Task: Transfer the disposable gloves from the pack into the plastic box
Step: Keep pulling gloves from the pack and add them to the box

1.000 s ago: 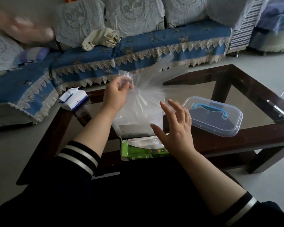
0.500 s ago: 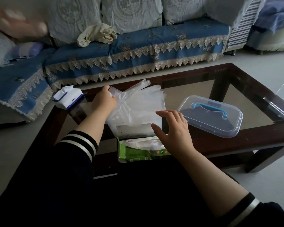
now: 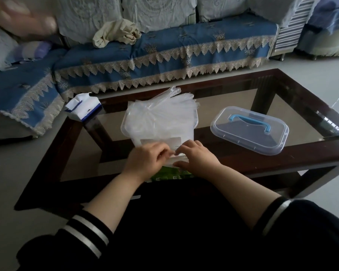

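left hand (image 3: 147, 160) pinching top glove at pack (image 3: 170, 174) opening | right hand (image 3: 198, 156) curling on same spot, pressing pack | gloves (image 3: 164, 114) piling in plastic box (image 3: 129, 132) on table (image 3: 282, 153) | lid (image 3: 249, 131) lying right

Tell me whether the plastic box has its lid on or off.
Off. The clear lid with the blue handle lies on the glass table to the right, apart from the plastic box, whose open top shows gloves sticking out.
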The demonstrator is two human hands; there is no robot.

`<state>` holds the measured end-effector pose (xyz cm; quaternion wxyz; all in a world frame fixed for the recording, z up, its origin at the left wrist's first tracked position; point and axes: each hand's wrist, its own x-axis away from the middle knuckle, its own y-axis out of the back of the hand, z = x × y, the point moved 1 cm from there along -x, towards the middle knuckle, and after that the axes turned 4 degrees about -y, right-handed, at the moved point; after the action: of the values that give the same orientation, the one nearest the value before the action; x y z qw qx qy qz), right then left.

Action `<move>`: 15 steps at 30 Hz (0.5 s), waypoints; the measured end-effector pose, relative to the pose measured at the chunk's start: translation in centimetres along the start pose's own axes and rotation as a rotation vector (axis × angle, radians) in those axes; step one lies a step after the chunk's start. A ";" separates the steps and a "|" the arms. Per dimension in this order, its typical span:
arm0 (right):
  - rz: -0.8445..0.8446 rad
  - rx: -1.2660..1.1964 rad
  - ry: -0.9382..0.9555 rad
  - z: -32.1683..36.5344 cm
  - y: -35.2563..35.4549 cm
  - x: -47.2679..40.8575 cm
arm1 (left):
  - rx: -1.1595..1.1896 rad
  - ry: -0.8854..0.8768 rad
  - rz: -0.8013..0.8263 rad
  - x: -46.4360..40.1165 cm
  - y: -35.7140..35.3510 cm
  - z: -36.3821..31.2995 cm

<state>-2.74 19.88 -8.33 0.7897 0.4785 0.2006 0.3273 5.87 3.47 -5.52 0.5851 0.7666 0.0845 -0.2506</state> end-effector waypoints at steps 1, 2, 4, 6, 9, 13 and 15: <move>0.014 0.031 0.012 0.1 -0.1 -0.3 | 0.010 0.114 0.178 0.2 -0.6 0.0; 0.029 0.057 0.019 0.1 -0.1 -0.5 | -0.004 0.217 0.356 0.3 -1.2 0.4; 0.073 0.114 0.045 0.3 -0.2 -0.9 | -0.068 0.302 0.587 0.6 -2.1 0.9; 0.128 0.203 0.086 0.4 -0.4 -1.2 | -0.096 0.330 0.659 1.0 -2.8 1.1; 0.152 0.343 0.120 0.7 -0.7 -1.4 | -0.047 0.409 0.682 1.2 -3.6 1.5; 0.149 0.333 0.065 1.2 -1.1 -1.6 | -0.026 0.460 0.676 1.1 -3.8 1.5; 0.127 0.240 -0.020 1.3 -1.2 -1.7 | 0.001 0.477 0.677 1.2 -4.2 1.7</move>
<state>-2.72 17.42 -8.81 0.7065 0.5843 0.1999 0.3456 4.67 2.96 -10.00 0.5982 0.7879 -0.0394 0.1406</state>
